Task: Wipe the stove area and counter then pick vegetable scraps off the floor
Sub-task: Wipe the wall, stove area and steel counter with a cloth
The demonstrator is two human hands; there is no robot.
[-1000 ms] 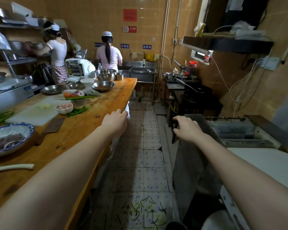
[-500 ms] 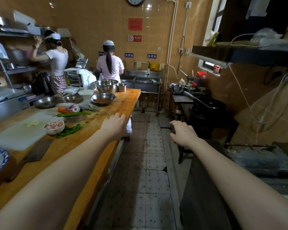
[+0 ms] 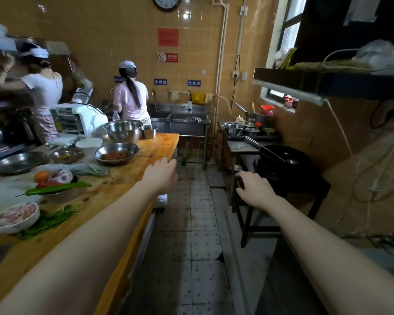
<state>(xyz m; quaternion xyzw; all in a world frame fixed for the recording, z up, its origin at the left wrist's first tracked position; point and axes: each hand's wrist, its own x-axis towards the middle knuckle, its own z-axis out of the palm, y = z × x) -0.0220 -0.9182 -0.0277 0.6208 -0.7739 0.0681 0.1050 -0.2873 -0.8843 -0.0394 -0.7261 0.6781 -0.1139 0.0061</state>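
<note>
Extending forward along the aisle, both bare arms hold nothing.

Left hand: fingers straight and slightly apart, palm down, over the aisle-side edge of the wooden counter. The counter runs beneath this hand and away to its left. Whether the palm touches the wood cannot be determined.

Right hand: fingers loosely bent downward and empty, at the near corner of the dark stove stand. Contact with the stand cannot be determined. A black wok sits on the stand just beyond this hand.

The tiled floor lies between and below the two hands.

A steel bowl with red contents stands on the counter just left of the left hand. A green pepper lies further left. Well ahead of both hands, a person in pink stands at the steel sink.
</note>
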